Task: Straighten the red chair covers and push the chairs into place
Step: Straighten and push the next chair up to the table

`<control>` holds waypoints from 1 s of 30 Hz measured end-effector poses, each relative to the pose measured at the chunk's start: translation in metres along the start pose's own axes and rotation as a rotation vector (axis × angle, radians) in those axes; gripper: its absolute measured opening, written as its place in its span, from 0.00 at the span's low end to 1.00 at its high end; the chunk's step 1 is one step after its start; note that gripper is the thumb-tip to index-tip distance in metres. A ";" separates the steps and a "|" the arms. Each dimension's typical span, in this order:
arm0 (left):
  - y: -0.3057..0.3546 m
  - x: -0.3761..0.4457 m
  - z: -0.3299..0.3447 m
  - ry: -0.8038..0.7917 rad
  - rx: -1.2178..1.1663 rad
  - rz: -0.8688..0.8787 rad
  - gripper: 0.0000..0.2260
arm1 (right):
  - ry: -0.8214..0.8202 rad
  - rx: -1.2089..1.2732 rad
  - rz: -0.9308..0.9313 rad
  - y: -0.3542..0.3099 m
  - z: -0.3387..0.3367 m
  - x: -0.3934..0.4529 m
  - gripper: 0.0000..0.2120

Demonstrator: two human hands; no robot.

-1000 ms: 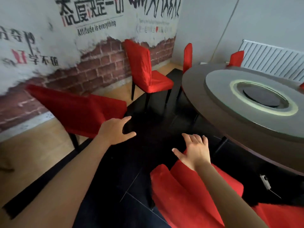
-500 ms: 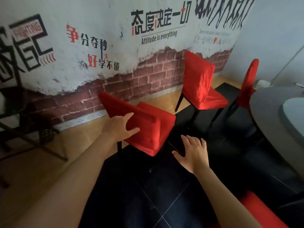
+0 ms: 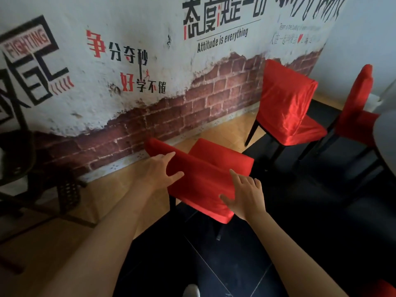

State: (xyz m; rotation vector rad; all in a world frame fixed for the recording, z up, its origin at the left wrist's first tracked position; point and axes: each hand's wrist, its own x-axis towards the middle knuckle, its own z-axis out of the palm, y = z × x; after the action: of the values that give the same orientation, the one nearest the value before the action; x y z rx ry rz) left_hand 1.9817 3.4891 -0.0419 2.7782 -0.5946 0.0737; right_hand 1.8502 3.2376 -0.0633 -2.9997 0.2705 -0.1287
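A chair in a red cover (image 3: 201,179) stands in front of me, its backrest toward me and its seat toward the brick wall. My left hand (image 3: 159,170) lies on the backrest's top left, fingers spread and straight. My right hand (image 3: 244,196) rests flat against the backrest's right lower part, fingers spread. Two more red-covered chairs stand further right: one (image 3: 285,103) facing away from the wall, another (image 3: 357,103) at the round table's edge (image 3: 383,129).
The painted brick wall (image 3: 150,116) runs along the left and back. A dark metal stand (image 3: 32,168) sits at the left on the wooden floor. Black tiles (image 3: 214,264) cover the floor under me. Another red cover shows at the bottom right corner (image 3: 383,288).
My view has swung left, away from the round table. Both hands have moved forward onto the nearest chair's backrest; the right hand, earlier in the air, now touches the cover.
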 end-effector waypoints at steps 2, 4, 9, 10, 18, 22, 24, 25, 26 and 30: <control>-0.004 0.025 0.017 -0.010 -0.001 0.024 0.37 | -0.037 0.006 0.020 0.000 0.016 0.027 0.43; -0.005 0.048 0.030 -0.103 0.016 0.065 0.37 | -0.104 0.015 0.060 -0.001 0.027 0.050 0.44; -0.016 0.096 0.051 -0.146 0.054 0.136 0.37 | -0.139 -0.011 0.066 0.003 0.043 0.102 0.45; -0.020 0.101 0.055 -0.167 0.068 0.145 0.37 | -0.162 -0.018 0.062 0.002 0.045 0.107 0.46; -0.054 0.145 0.086 -0.294 0.074 0.243 0.39 | -0.262 -0.011 0.178 -0.014 0.072 0.132 0.50; -0.066 0.159 0.100 -0.283 0.125 0.383 0.40 | -0.352 -0.033 0.345 -0.016 0.085 0.125 0.51; -0.069 0.168 0.102 -0.279 0.147 0.449 0.42 | -0.333 -0.089 0.367 -0.019 0.089 0.124 0.52; -0.070 0.172 0.102 -0.281 0.151 0.473 0.44 | -0.322 -0.113 0.382 -0.021 0.089 0.124 0.52; -0.071 0.174 0.104 -0.264 0.144 0.498 0.44 | -0.307 -0.131 0.398 -0.022 0.090 0.124 0.51; -0.076 0.175 0.107 -0.198 0.125 0.579 0.44 | -0.236 -0.158 0.464 -0.032 0.093 0.119 0.50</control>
State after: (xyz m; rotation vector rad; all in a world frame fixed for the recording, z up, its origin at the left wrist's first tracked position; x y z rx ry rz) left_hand 2.1714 3.4548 -0.1460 2.6491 -1.4731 -0.0435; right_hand 1.9811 3.2579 -0.1425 -2.9645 0.9709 0.3021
